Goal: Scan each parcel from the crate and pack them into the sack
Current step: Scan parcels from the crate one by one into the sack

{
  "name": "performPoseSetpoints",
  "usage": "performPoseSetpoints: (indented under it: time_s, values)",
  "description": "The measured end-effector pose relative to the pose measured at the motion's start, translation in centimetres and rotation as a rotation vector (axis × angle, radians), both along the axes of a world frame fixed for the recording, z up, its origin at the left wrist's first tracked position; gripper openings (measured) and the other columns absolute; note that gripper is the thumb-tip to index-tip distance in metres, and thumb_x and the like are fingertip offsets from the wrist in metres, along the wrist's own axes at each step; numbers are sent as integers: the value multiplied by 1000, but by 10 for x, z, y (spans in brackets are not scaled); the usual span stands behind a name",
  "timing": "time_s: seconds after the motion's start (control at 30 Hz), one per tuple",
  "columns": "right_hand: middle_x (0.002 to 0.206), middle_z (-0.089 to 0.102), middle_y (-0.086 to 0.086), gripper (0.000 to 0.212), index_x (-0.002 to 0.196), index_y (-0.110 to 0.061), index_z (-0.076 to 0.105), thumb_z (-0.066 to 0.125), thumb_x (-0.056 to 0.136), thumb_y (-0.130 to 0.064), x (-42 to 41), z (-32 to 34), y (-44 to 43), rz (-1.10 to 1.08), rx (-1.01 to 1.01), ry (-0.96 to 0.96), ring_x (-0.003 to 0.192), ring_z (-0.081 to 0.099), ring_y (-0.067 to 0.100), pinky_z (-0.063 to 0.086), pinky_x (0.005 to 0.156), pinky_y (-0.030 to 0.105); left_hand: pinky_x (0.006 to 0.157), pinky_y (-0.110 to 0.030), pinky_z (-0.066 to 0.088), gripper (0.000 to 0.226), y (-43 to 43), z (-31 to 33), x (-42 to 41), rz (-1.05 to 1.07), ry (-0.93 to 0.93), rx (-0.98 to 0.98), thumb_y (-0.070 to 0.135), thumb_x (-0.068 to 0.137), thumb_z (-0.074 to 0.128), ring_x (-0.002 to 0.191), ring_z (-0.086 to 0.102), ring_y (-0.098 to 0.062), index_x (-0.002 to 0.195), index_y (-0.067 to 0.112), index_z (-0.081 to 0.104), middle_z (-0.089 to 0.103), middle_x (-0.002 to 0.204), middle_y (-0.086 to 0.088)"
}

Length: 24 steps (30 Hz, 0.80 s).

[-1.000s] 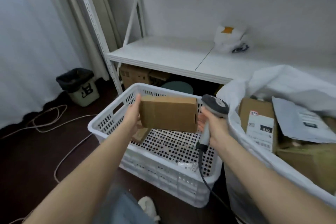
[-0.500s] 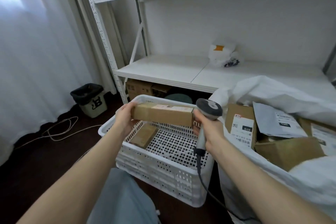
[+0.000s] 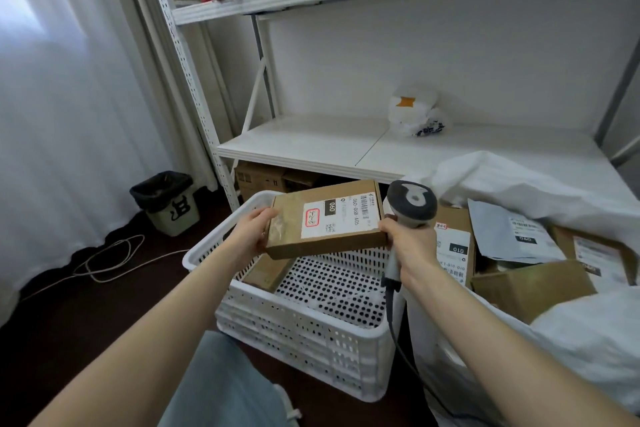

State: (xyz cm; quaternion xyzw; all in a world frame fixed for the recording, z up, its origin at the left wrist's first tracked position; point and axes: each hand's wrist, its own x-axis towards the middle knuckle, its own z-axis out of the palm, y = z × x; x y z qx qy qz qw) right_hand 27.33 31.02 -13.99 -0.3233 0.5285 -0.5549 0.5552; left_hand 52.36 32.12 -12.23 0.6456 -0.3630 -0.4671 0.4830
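My left hand [image 3: 250,235] grips the left end of a flat cardboard parcel [image 3: 325,220] above the white perforated crate [image 3: 304,329]. Its white shipping label faces up. My right hand [image 3: 410,246] holds the handle of a grey barcode scanner [image 3: 411,202], and its fingers touch the parcel's right end. The scanner's head rises just right of the parcel. One more brown parcel [image 3: 266,270] lies in the crate's left part. The white sack [image 3: 554,333] stands open at the right, with several labelled boxes and a grey mailer [image 3: 512,236] inside.
A white metal shelf unit [image 3: 311,146] stands behind the crate, with a white plastic bag [image 3: 415,114] on it and cardboard boxes beneath. A small bin with a black liner [image 3: 166,201] sits at the left by a curtain. Cables [image 3: 104,260] lie on the dark floor.
The parcel has been turned so its labelled face now points up. The camera has tilted up, so the upper shelf shows.
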Motion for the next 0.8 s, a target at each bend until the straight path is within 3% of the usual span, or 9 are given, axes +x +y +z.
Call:
performPoseSetpoints:
  time_s: [0.13,0.27,0.4,0.5,0.57,0.7,0.8]
  values:
    - [96,74,12,26,102,-2,66,72,76,-1,-11,4,-4,62,-40,48,88,71,21,56,87,42,76,-36,52,42,-2,3,6,-56,-68,-4,33,95,57,94,60,-23,133,18,50,59,116,-8]
    - [96,71,6,34,109,-5,64,77,77,-10,-17,2,-1,13,-87,37,93,66,19,53,91,40,69,-33,57,18,4,-3,12,-5,55,-41,25,94,59,72,69,-18,100,9,66,73,76,-3]
    - [97,70,15,25,102,-4,65,74,79,-6,-7,-14,12,52,-51,20,88,63,22,52,94,46,58,-32,59,18,7,-17,3,101,293,-37,18,90,63,75,67,-20,101,4,60,67,88,-10]
    - [91,71,3,23,97,-13,65,76,78,-5,11,-23,21,114,-65,35,92,64,21,51,95,43,58,-33,61,13,12,-27,-18,74,408,32,9,89,61,75,68,-21,100,4,57,65,88,-11]
    - [95,71,0,28,98,-17,64,76,77,-4,19,-26,22,114,-71,57,99,65,19,50,96,43,54,-30,58,16,17,-32,-29,-53,465,71,5,89,56,72,68,-19,105,4,55,64,91,-11]
    - [90,70,0,30,91,-20,62,74,75,3,15,-32,19,109,-97,151,91,65,19,53,92,47,75,-35,55,38,18,-42,-34,-306,314,97,-4,87,49,91,60,-22,116,19,59,61,103,-7]
    - [87,69,-3,34,92,-19,63,71,73,8,8,-37,20,74,-125,196,91,66,20,55,88,44,65,-28,54,25,14,-39,-37,-342,152,115,11,92,53,81,64,-14,116,19,58,63,97,-2]
